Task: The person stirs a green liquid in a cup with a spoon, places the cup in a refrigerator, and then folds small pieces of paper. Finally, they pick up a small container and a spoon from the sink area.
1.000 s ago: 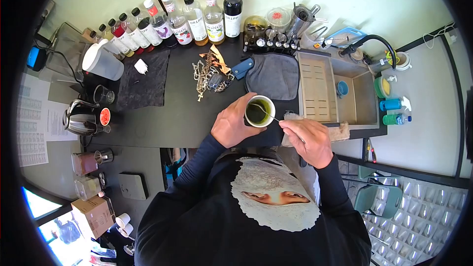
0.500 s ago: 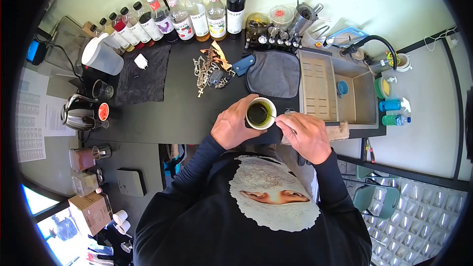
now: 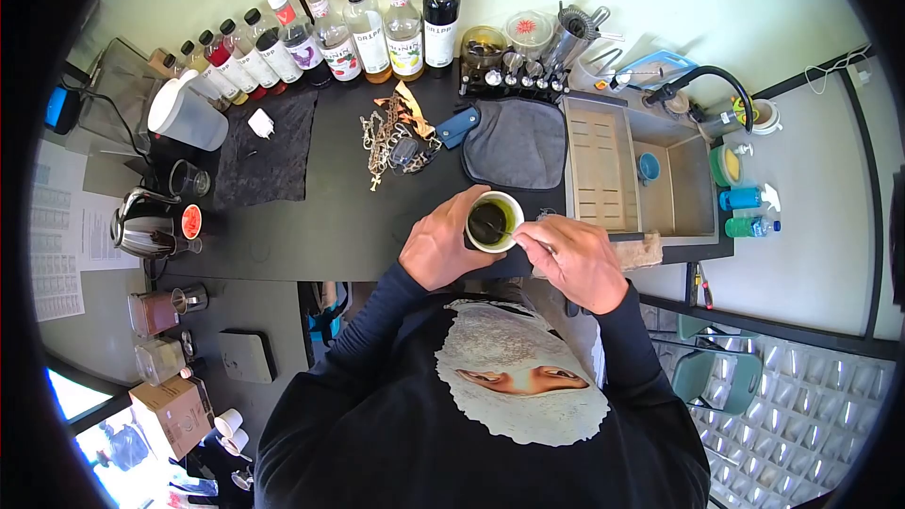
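Observation:
My left hand (image 3: 441, 243) is wrapped round a white cup (image 3: 515, 205) just above the counter's front edge. Dark green liquid (image 3: 488, 222) lies inside, with a brighter green smear along the inner wall. From the right, my right hand (image 3: 577, 262) pinches the thin metal handle of what looks like a spoon (image 3: 505, 232). It leans over the cup's rim into the liquid, where its lower end is hidden.
Beyond the cup lie a grey cloth (image 3: 517, 146) and a heap of chains (image 3: 385, 143). Syrup bottles (image 3: 375, 38) line the wall. A sink (image 3: 693, 207) is at the right; a pitcher (image 3: 200, 118) and kettle (image 3: 141, 226) stand left.
The spoon handle has shifted within the cup, and my right hand has turned slightly and moved a little left. My left hand still holds the cup. The whole view has shifted slightly.

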`<state>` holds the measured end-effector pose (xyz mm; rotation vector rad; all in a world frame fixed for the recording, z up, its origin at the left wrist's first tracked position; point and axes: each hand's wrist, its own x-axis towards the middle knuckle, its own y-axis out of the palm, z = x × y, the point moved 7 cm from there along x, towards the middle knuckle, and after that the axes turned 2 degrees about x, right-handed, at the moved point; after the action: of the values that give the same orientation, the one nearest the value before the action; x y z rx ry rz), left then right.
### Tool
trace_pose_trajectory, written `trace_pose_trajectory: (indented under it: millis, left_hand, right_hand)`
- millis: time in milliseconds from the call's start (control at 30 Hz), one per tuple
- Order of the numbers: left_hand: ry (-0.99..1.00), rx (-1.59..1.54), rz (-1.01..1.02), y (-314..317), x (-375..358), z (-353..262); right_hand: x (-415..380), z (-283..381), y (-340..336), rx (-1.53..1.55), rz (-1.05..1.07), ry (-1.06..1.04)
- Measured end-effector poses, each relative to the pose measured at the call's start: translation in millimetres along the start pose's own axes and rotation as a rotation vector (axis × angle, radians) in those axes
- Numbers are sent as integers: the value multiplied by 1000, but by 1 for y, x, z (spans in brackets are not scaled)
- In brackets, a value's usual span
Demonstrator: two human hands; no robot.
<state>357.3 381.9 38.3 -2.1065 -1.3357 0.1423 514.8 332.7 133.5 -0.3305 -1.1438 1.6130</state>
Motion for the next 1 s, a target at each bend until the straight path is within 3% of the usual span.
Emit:
trace_pose_trajectory:
  millis: [200,600,1000]
  left_hand:
    - [4,1,-6,0,1,3]
    - [-14,-10,-1,-6,-4,4]
    - [-43,-22,18,-5,-10,5]
  right_hand:
    - [10,3,0,-126,8,23]
    - [12,7,6,-66,116,-4]
    - [11,10,9,-14,87,-21]
